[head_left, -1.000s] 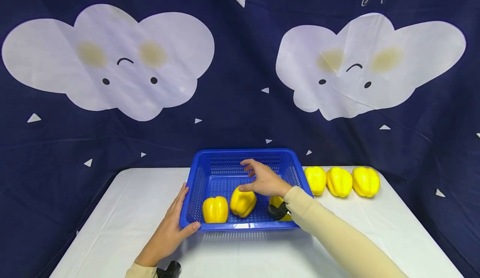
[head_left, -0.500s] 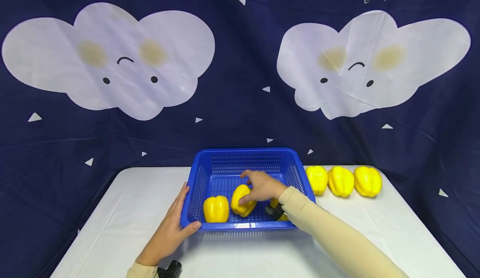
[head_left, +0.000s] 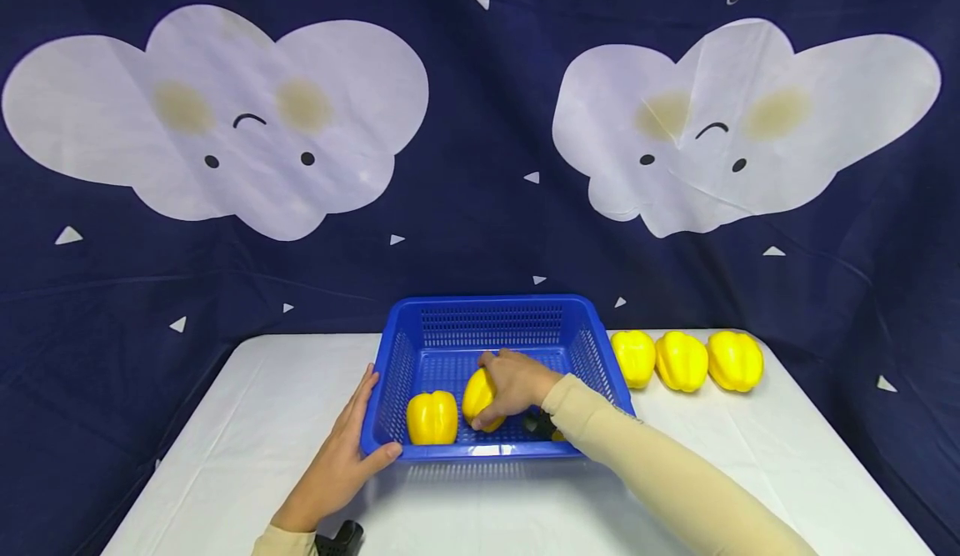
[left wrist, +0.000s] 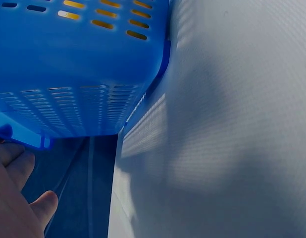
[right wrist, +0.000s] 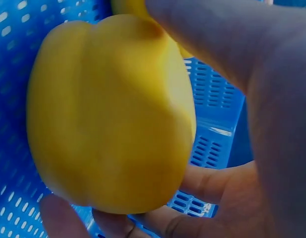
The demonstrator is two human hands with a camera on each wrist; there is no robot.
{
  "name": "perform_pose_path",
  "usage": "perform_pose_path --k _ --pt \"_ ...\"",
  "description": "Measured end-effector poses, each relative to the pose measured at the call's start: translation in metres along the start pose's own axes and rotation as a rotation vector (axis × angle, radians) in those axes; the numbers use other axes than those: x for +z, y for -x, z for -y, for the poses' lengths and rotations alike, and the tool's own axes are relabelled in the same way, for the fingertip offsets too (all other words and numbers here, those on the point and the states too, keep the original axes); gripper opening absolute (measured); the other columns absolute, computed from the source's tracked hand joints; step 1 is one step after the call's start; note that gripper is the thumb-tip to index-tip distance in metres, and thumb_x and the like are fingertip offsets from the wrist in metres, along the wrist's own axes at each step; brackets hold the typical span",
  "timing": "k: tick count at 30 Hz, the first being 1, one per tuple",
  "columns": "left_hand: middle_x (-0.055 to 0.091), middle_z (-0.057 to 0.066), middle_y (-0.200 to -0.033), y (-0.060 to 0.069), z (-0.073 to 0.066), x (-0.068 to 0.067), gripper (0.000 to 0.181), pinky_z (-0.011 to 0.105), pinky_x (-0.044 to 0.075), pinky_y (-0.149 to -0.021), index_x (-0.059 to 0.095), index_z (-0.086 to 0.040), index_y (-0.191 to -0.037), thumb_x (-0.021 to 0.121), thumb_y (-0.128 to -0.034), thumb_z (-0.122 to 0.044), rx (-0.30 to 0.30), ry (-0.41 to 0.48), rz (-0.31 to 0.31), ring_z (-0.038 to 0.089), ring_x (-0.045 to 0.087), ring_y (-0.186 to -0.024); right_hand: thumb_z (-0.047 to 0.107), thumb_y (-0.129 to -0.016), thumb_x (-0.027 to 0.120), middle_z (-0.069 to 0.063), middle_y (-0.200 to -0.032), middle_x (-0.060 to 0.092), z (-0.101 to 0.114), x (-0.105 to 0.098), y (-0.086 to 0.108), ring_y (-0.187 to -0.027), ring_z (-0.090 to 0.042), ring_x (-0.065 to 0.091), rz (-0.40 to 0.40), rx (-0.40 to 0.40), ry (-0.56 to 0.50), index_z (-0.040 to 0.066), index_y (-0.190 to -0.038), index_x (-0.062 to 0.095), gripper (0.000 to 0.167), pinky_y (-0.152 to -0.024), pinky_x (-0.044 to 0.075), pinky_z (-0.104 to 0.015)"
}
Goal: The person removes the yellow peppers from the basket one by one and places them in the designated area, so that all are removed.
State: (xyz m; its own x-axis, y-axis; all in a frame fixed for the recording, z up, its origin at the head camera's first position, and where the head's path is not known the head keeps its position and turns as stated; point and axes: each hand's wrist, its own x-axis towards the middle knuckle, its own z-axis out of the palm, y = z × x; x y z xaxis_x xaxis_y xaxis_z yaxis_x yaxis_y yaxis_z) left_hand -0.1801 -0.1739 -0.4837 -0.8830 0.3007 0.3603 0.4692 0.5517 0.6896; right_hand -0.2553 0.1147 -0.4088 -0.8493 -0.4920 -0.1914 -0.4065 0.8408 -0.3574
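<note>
A blue perforated basket (head_left: 480, 451) stands on the table with yellow bell peppers inside. My right hand (head_left: 517, 383) is in the basket, thumb and fingers curled round the middle pepper (head_left: 477, 396). In the right wrist view that pepper (right wrist: 111, 116) fills much of the picture, the hand (right wrist: 227, 198) around it. Left of it sits another pepper (head_left: 432, 418); a third is mostly hidden under my right wrist. My left hand (head_left: 333, 456) rests against the basket's left side, thumb at the near corner. The left wrist view shows its fingers (left wrist: 19, 166) by the basket (left wrist: 69, 59).
Three more yellow peppers (head_left: 633, 359) (head_left: 681, 362) (head_left: 735, 361) stand in a row on the white table (head_left: 247, 423), right of the basket. Behind the table hangs a dark blue cloth (head_left: 480, 231) with cloud prints.
My right hand has lowered and closed round the middle pepper from above it. My left hand and the basket have hardly moved.
</note>
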Motion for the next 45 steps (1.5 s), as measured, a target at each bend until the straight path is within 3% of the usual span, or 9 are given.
perform_pose_path --k 8,15,21,27,37,45 --pt "0.006 0.005 -0.169 -0.001 0.0 -0.001 0.095 0.074 0.024 -0.108 0.013 -0.013 -0.162 0.073 -0.0901 -0.024 0.005 -0.003 0.0 0.043 0.018 -0.149 0.049 -0.066 0.091 -0.004 -0.099 0.062 -0.001 0.003 -0.004 -0.093 -0.021 0.057 -0.007 -0.017 0.031 0.005 -0.133 0.055 0.088 -0.082 0.053 -0.037" --pt "0.007 0.008 -0.169 0.0 -0.001 0.0 0.095 0.074 0.024 -0.108 0.013 -0.014 -0.163 0.073 -0.0899 -0.026 0.002 -0.019 -0.001 0.043 0.018 -0.149 0.034 -0.062 0.095 -0.007 -0.105 0.057 -0.001 0.003 -0.002 -0.095 -0.023 0.055 -0.005 -0.044 0.037 0.012 -0.13 0.058 0.08 -0.082 0.053 -0.039" --pt "0.009 0.013 -0.168 -0.001 0.0 0.0 0.095 0.074 0.024 -0.108 0.013 -0.014 -0.163 0.074 -0.0898 -0.026 0.003 -0.016 0.0 0.044 0.019 -0.149 0.023 -0.063 0.096 -0.009 -0.11 0.053 -0.003 0.0 0.003 -0.099 -0.023 0.052 0.012 -0.067 0.014 0.013 -0.135 0.056 0.083 -0.082 0.054 -0.041" --pt "0.007 0.009 -0.169 -0.001 -0.001 0.0 0.095 0.074 0.025 -0.108 0.013 -0.014 -0.163 0.073 -0.0901 -0.026 -0.001 -0.014 0.003 0.045 0.019 -0.149 0.017 -0.063 0.094 -0.008 -0.109 0.052 -0.007 -0.003 0.007 -0.096 -0.021 0.053 0.016 -0.047 -0.042 0.015 -0.133 0.056 0.08 -0.081 0.055 -0.041" --pt "0.008 0.013 -0.168 -0.001 -0.002 -0.002 0.094 0.075 0.024 -0.107 0.013 -0.012 -0.162 0.073 -0.0905 -0.025 0.0 -0.012 0.003 0.045 0.018 -0.149 0.017 -0.063 0.094 -0.003 -0.106 0.056 -0.015 -0.004 0.009 -0.095 -0.018 0.053 -0.007 -0.079 -0.035 0.016 -0.13 0.057 0.076 -0.085 0.052 -0.038" --pt "0.006 0.007 -0.169 -0.001 -0.002 -0.001 0.094 0.074 0.024 -0.108 0.013 -0.013 -0.162 0.073 -0.0904 -0.024 0.004 -0.012 0.003 0.045 0.018 -0.149 0.018 -0.064 0.093 -0.001 -0.105 0.057 -0.021 -0.006 0.012 -0.094 -0.018 0.053 -0.019 -0.075 -0.069 0.015 -0.13 0.056 0.076 -0.081 0.051 -0.037"
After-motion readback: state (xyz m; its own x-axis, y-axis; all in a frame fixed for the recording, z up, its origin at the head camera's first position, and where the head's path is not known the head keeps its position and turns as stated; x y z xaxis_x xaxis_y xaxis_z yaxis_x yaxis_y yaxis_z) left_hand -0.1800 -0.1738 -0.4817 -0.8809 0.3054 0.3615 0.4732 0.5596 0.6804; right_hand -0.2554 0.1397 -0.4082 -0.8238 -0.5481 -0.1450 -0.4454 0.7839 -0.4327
